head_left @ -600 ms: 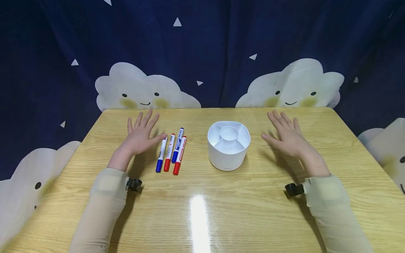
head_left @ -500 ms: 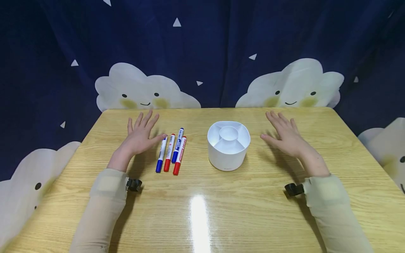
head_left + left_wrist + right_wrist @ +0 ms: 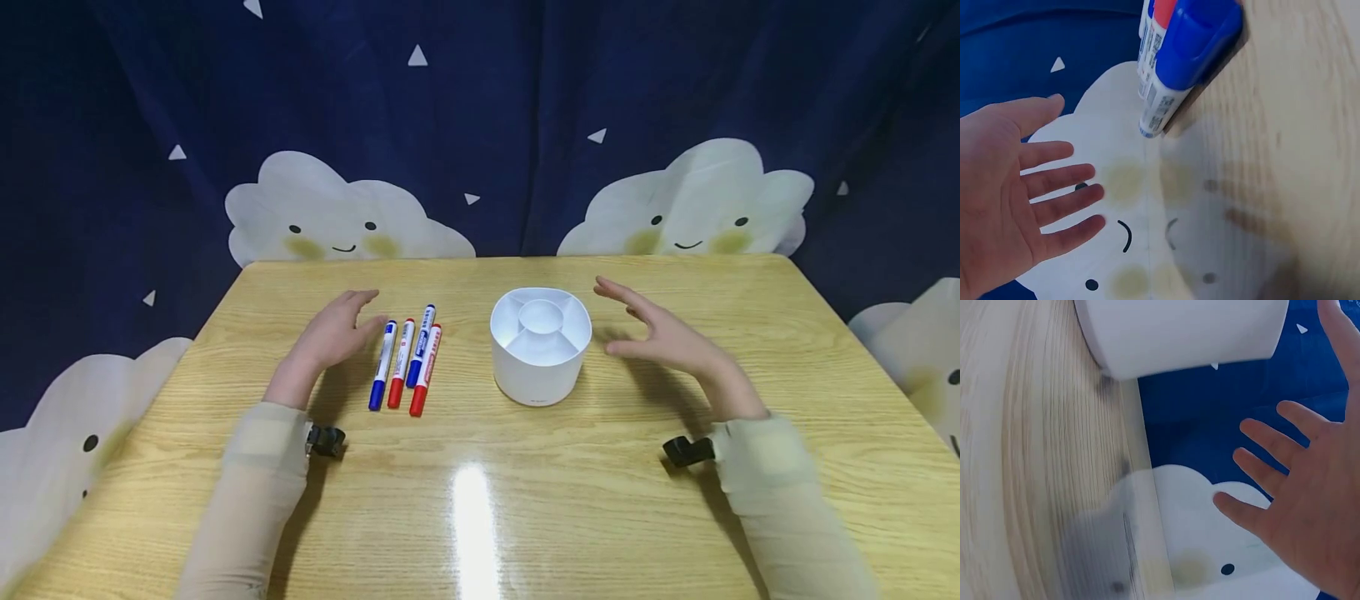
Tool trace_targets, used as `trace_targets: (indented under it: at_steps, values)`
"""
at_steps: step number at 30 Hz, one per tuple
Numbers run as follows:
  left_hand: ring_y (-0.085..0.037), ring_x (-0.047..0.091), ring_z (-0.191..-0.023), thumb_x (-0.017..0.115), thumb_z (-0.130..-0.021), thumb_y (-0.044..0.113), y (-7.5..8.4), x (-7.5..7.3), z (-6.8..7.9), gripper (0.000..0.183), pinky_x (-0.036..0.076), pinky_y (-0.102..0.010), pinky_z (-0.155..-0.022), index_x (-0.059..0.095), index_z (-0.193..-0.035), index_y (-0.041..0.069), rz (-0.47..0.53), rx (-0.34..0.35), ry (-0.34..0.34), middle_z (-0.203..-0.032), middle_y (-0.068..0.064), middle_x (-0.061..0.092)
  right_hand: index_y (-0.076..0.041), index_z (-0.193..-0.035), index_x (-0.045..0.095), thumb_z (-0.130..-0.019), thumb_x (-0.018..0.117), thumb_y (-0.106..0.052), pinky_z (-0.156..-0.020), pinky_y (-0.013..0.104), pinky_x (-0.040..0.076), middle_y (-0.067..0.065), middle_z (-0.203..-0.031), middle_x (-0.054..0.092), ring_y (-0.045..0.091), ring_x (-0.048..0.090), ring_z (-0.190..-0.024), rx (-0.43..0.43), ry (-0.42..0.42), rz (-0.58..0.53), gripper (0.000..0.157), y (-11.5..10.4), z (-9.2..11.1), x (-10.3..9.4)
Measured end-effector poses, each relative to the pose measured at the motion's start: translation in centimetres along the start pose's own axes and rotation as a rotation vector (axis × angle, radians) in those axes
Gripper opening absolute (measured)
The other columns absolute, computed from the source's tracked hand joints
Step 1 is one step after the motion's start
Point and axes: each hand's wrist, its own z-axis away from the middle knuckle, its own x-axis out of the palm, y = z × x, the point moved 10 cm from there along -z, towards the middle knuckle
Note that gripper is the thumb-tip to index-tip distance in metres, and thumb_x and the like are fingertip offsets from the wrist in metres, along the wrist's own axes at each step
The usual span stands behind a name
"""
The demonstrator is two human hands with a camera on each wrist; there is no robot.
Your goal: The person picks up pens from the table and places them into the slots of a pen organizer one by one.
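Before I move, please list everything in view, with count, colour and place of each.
Tabletop: 1, light wood, foreground
Cloud-print backdrop: 1, navy and white, behind
Divided desk organizer: 1, white, near tabletop's centre
Blue-capped markers: 2, blue and white, left of organizer
Red-capped markers: 2, red and white, alternating with those
Wrist cameras: 2, black, both sides
Sleeves: 2, beige, both sides
Left hand: 1, bare, beside markers
Right hand: 1, bare, right of organizer

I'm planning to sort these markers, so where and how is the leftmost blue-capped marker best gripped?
Probably pinch the leftmost blue-capped marker across mid-barrel, the left hand coming from above and the left. It lies flat, long and narrow, with a red-capped marker close on its right and no marker on its left.
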Motion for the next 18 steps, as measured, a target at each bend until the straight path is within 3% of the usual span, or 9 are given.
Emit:
trace_targets:
  at_steps: [4,15,18]
  values:
    - [-0.036,0.05,-0.111,0.048,-0.092,0.036,-0.2,0.9,-0.3,0.056,0.043,-0.05,-0.089,0.036,-0.137,0.004,0.038,-0.023,-0.021,-0.13,-0.021,0.044,-0.03,-0.143,0.022,-0.075,0.071,-0.006,-0.105,0.056,0.021,0.0,-0.147,0.029,0.025,0.024,-0.135,-0.037,-0.031,-0.068,0.087,-0.5,-0.5,1.0]
    - [-0.035,0.054,-0.1,0.056,-0.089,0.025,-0.2,2.3,-0.6,0.054,0.047,-0.046,-0.081,0.04,-0.134,0.0,0.044,-0.087,-0.092,-0.116,-0.024,0.052,-0.018,-0.145,0.02,-0.069,0.078,-0.008,-0.102,0.052,0.032,0.006,-0.144,0.03,0.03,0.032,-0.129,0.005,-0.07,-0.185,0.096,-1.0,-1.6,2.8]
    - [-0.033,0.056,-0.095,0.057,-0.088,0.022,-0.1,2.4,-0.9,0.054,0.047,-0.044,-0.08,0.039,-0.133,-0.002,0.034,-0.082,-0.109,-0.113,-0.025,0.054,-0.021,-0.145,0.021,-0.067,0.079,-0.009,-0.1,0.05,0.034,0.004,-0.144,0.03,0.029,0.034,-0.127,0.019,-0.076,-0.204,0.097,-1.1,-1.8,3.1]
